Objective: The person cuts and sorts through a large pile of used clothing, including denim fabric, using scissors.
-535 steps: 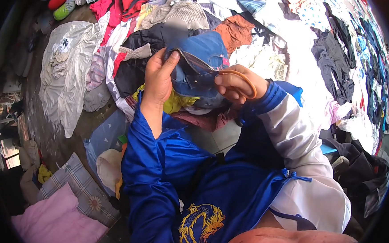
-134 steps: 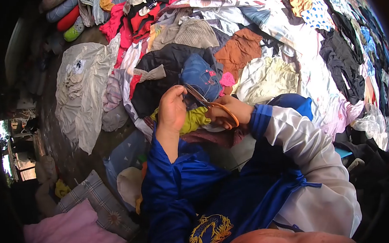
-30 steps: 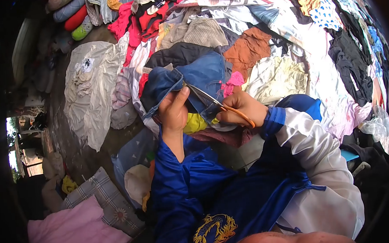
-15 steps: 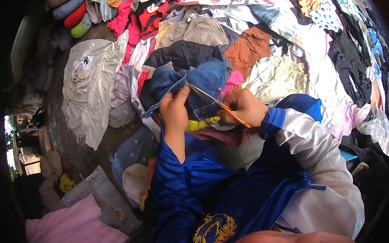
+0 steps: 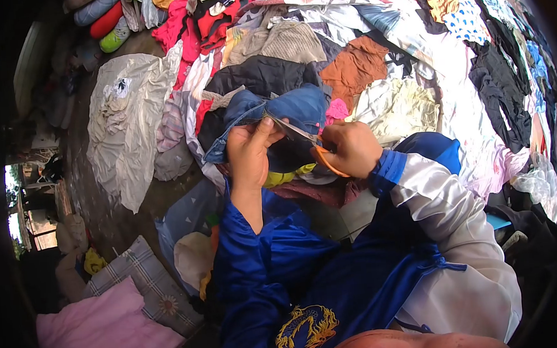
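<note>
Blue denim [image 5: 300,106] with a metal zipper is bunched up in the middle of the view. My left hand [image 5: 250,151] pinches it at the top of the zipper, thumb uppermost. To the right, my right hand [image 5: 352,149] is closed around the orange handles of a pair of scissors [image 5: 330,161]. The blades point up and left and lie against the denim beside the zipper, close to my left fingertips. Their tips are partly hidden by the cloth and fingers. Under the denim lies a black garment [image 5: 263,73].
Piled clothes surround the denim, among them a rust-brown cloth [image 5: 355,67] and a cream cloth [image 5: 402,112]. A whitish sheet [image 5: 122,126] lies on the left. At lower left are a pink cloth [image 5: 103,331] and a checked cushion [image 5: 148,281]. A clear plastic bag [image 5: 539,187] is at right.
The scissors have turned in my right hand, showing more of the orange handles, and their blades are nearer my left fingers. My left fingers have shifted on the denim, which is folded differently.
</note>
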Demonstrator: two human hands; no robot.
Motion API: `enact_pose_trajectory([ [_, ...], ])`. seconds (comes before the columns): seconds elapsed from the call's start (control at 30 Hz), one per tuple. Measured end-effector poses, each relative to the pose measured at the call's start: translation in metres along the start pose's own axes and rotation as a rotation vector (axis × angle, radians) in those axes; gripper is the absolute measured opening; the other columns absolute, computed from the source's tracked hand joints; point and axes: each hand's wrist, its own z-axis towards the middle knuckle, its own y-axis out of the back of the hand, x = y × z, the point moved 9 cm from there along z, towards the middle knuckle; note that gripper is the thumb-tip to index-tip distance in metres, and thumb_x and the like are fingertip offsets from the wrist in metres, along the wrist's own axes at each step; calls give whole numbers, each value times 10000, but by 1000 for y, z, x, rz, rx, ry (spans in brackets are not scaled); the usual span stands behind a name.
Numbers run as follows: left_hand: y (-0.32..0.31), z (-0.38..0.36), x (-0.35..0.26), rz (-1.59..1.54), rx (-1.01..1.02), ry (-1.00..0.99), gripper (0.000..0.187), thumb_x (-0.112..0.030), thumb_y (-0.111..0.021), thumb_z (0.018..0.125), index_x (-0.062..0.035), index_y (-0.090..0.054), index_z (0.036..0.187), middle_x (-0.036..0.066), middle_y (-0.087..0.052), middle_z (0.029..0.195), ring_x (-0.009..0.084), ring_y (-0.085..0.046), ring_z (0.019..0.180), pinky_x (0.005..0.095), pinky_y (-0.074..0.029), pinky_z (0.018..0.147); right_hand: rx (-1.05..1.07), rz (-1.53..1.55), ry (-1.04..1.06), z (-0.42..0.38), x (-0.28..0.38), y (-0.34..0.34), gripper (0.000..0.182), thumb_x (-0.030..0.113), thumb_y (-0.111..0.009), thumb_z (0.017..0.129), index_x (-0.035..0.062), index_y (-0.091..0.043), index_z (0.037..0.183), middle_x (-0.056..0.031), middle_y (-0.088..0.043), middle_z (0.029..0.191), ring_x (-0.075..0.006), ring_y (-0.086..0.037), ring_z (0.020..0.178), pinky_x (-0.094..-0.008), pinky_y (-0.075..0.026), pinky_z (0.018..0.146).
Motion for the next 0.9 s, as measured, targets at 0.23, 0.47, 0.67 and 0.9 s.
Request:
enact_pose_trajectory([
  [0.23,3,1,-3,-14,-75,-154,121,-76,-585,980,23,-648,1013,114,-706,947,214,-709,824,347,-599,762,22,80,-3,3,3,-3,299,305,-768,782,26,-663,763,-151,-632,673,-345,-627,602,-422,-487,561],
  [0.47,7,-1,0,30,-86,-203,157,-81,-560,988,52,-638,958,140,-699,903,247,-716,791,379,-608,776,404,581,-278,-4,-6,-30,360,342,-755,872,24,-650,739,-16,-530,554,-95,-493,518,-310,-390,483],
  [0.67,-5,1,-12,39,25,-245,204,-105,-546,1001,69,-633,937,149,-695,881,262,-719,786,397,-610,781,457,780,-307,-7,-2,-33,377,333,-736,907,33,-625,709,52,-497,579,-38,-435,523,-267,-333,459],
  [0.9,-9,0,-9,85,53,-291,219,-121,-525,1016,64,-627,960,140,-689,904,228,-694,766,364,-581,735,454,797,-305,-6,-1,-31,391,341,-723,915,37,-615,693,50,-483,578,-39,-429,531,-271,-333,466],
])
